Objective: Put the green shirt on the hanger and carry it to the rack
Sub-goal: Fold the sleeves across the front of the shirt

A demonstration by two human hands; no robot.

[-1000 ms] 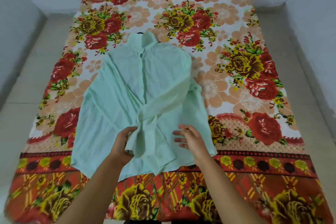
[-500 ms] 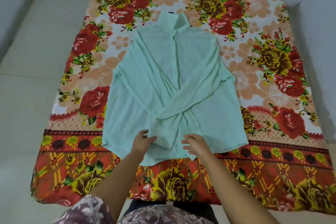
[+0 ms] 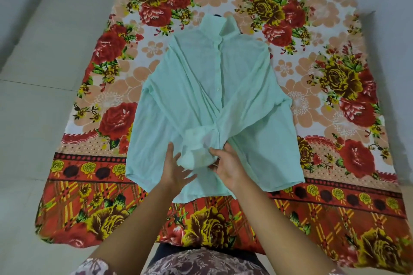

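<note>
The only thing bearing a load is the floral sheet [image 3: 335,118], spread on the pale floor [image 3: 33,96]. On it lies the green shirt [image 3: 194,87], flat and front up. Its collar [image 3: 220,27] points away from the person and its hem is nearest them. The button strip [image 3: 218,73] runs down the middle. Both sleeves [image 3: 245,100] are folded inward and cross low on the front, ending in a pale, bunched wad of cuffs [image 3: 196,152] just above the hem.

The two hands meet at that wad, one on each side. The left hand [image 3: 176,169] is spread with its fingers splayed against the cloth beside and below the cuffs. It is blurred, so the exact contact is hard to read. The right hand [image 3: 230,169] has its thumb over the edge of the cuffs and its fingers curled under, pinching the fabric.

A small dark tip [image 3: 216,15] pokes out above the collar. It is too small to identify, and whatever lies inside the shirt is covered by the cloth. The far end of the sheet is cut off by the top edge. At the bottom edge only a strip of the person's patterned clothing [image 3: 201,263] shows.
</note>
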